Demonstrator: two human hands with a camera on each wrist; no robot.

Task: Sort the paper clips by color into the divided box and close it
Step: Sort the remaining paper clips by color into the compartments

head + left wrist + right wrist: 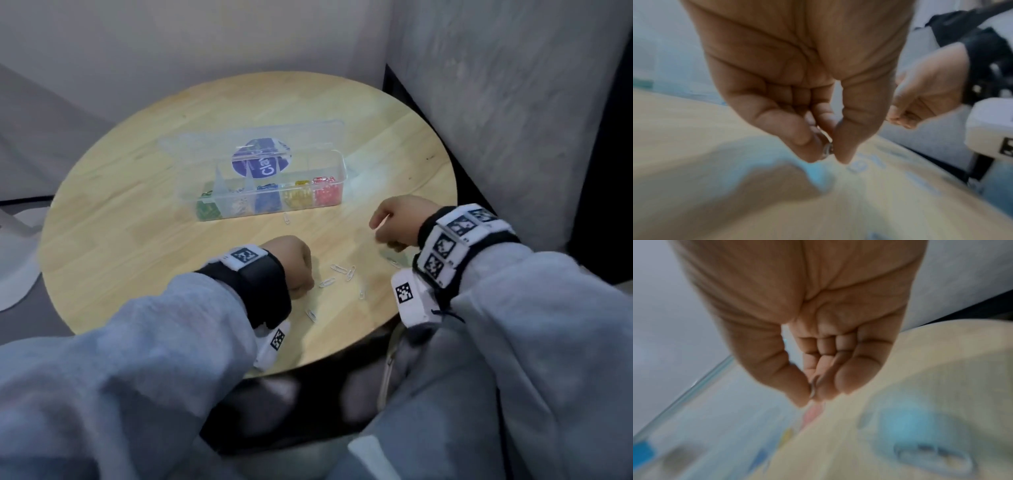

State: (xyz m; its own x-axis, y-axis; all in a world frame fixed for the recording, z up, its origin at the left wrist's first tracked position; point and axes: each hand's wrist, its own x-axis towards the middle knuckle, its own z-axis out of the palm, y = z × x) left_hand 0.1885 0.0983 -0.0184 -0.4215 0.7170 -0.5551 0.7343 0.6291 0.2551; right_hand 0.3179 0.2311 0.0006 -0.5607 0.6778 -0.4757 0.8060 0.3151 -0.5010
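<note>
A clear divided box (pixel 263 192) stands open on the round wooden table (pixel 137 205), with green, white, blue, yellow and red clips in its compartments. Its lid (pixel 253 144) with a purple label lies back behind it. Several white paper clips (pixel 339 269) lie loose near the front edge, and one (pixel 286 218) lies just before the box. My left hand (pixel 296 265) pinches a white clip (pixel 827 150) between thumb and fingers just above the table. My right hand (pixel 394 222) is raised right of the box and pinches a white clip (pixel 813 391).
A grey upholstered surface (pixel 513 102) rises close on the right of the table. A white stand base (pixel 17 253) sits on the floor at the left. My knees are under the table's near edge.
</note>
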